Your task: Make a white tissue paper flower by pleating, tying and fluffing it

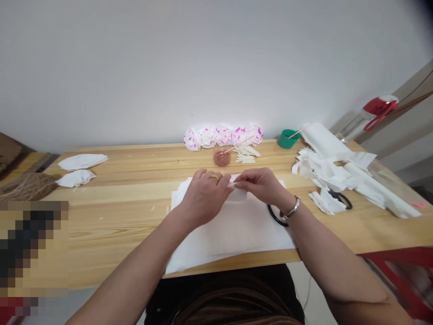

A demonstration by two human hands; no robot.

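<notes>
My left hand (206,196), with a gold ring, and my right hand (262,185), with a silver bracelet at the wrist, meet over a stack of white paper sheets (233,234). Fingertips of both hands pinch a small piece of white paper (239,195), partly hidden by the fingers. Beneath my right wrist a black looped handle (278,217) shows on the sheets. Just beyond my hands are a clear jar (222,158) of reddish contents with a thin stick in it, and several short off-white strips (247,154).
Pink-speckled white paper flowers (223,134) line the wall. A green cup (288,139), crumpled white paper (324,169), another black handle (344,200) and a red-capped bottle (365,117) are on the right. Folded white pieces (83,161) and twine (29,186) lie left.
</notes>
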